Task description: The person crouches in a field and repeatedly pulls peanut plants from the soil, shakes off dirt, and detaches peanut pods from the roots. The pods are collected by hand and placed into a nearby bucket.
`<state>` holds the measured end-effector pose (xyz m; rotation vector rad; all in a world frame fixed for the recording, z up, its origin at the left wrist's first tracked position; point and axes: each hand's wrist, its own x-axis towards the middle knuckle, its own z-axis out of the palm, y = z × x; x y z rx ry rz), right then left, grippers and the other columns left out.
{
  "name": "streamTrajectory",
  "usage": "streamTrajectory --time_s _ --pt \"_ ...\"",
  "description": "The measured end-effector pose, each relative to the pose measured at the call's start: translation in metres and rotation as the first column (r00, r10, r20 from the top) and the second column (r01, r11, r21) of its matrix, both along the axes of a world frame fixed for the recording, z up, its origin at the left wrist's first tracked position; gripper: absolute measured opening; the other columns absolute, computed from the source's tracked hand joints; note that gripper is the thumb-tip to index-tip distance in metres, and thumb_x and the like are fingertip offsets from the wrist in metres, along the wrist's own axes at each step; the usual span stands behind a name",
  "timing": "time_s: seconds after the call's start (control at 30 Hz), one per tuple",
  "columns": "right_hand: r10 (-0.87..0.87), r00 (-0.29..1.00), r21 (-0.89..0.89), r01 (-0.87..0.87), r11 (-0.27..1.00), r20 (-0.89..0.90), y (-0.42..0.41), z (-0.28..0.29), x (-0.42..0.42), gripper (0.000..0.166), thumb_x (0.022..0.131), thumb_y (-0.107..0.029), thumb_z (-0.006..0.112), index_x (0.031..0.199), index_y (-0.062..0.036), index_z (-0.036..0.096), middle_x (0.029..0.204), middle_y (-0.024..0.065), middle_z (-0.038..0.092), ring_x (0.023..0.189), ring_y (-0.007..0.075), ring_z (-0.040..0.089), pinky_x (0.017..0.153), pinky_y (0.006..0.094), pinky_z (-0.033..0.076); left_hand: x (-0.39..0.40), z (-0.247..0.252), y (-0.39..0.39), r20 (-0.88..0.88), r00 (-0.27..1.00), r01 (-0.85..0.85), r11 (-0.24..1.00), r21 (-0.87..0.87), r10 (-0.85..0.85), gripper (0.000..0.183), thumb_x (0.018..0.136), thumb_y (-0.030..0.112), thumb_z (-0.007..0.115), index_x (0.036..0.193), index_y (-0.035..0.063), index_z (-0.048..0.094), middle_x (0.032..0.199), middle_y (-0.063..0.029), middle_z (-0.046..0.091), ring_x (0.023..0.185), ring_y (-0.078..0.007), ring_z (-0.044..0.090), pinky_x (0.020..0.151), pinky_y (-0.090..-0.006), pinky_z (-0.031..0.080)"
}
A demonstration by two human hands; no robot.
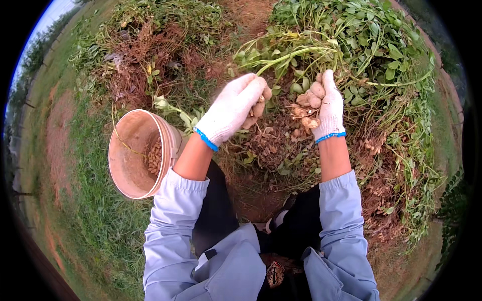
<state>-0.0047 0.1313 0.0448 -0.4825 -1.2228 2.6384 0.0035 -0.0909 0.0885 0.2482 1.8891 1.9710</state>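
Note:
My left hand [237, 103], in a white knit glove with a blue cuff edge, is curled with soil-stained fingers. Something small and tan shows at its fingers, perhaps peanut pods, but the palm is turned away. To its right my right hand [329, 103], gloved alike, is closed around the base of a peanut plant [301, 56]. Green stems and leaves spread above this hand, and peanut pods [311, 122] hang below its fingers. A pale plastic bucket [122, 161] stands tilted in view beside my left forearm, with peanut pods [154, 158] lying inside it.
Uprooted peanut plants [376, 45] are heaped at the right, with pods among the roots [380, 192]. Another heap of plants [150, 56] lies at upper left. Dry leaf litter [267, 148] covers ground between my legs and hands. Grass [105, 218] grows left of the bucket.

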Motion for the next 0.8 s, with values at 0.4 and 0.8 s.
streamTrajectory --time_s 0.4,0.8 --pt "0.049 0.999 -0.098 -0.048 0.994 0.005 -0.017 0.018 0.011 0.027 0.107 -0.038 0.057 0.095 -0.0129 0.055 0.063 -0.0081 0.039 0.049 0.0073 0.037 0.048 0.0252 0.04 0.065 0.007 -0.237 -0.629 0.776 -0.628 0.05 -0.777 -0.034 0.032 0.099 0.028 0.063 0.122 0.0058 0.065 0.108 -0.0181 0.07 0.099 -0.0273 0.069 0.09 -0.0373 0.054" --pt "-0.057 0.998 0.054 0.055 0.997 0.03 -0.009 0.006 -0.001 0.034 0.097 -0.039 0.072 0.086 -0.0098 0.059 0.065 -0.0036 0.051 0.05 0.0098 0.047 0.045 0.0281 0.04 0.038 -0.016 0.041 -0.629 0.755 -0.2 0.848 -0.49 -0.186 0.046 0.081 0.029 0.078 0.116 0.0046 0.061 0.105 -0.0143 0.067 0.095 -0.0295 0.07 0.084 -0.0387 0.056"
